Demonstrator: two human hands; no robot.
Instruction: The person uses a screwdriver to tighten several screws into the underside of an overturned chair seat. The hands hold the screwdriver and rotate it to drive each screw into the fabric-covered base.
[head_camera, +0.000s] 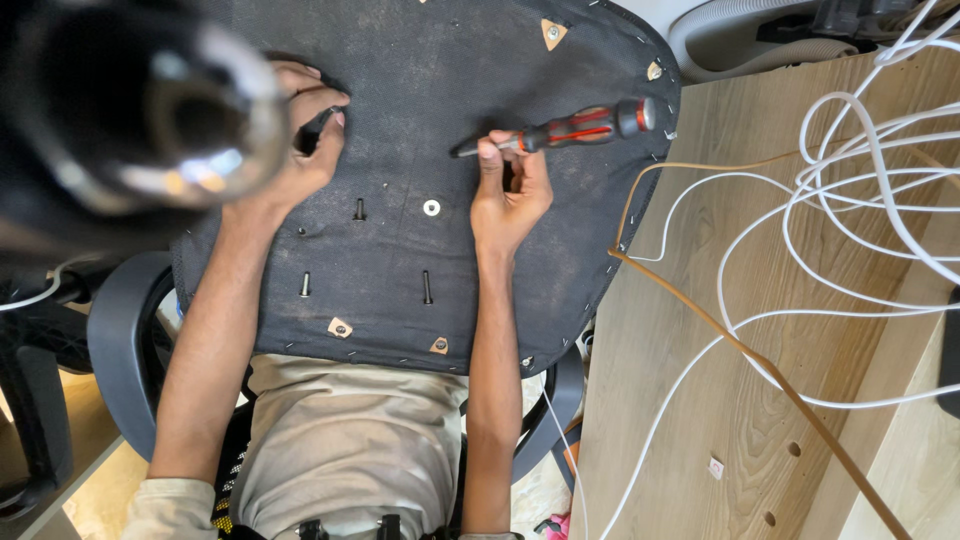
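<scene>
A person's right hand closes around a red-and-black screwdriver, fingers wrapped on the shaft end of the handle, the tool lying nearly flat with its dark tip pointing left across the underside of an upturned chair seat. The left hand is curled shut on a small dark part near the seat's upper left, just beside a blurred black-and-chrome cylinder that fills the top-left corner; what the part is cannot be told. Between the two hands, on the seat's dusty black fabric, lie a round silver washer and three loose bolts: one dark bolt left of the washer, a silver-headed bolt lower left and a second dark bolt lower right. Small tan triangular tabs mark the seat's edges. The seat rests across the person's lap, over a beige shirt. To the right stands a light wooden panel with drilled holes, draped with loops of white cable and a thin brown cord. A grey armrest curves at lower left.
</scene>
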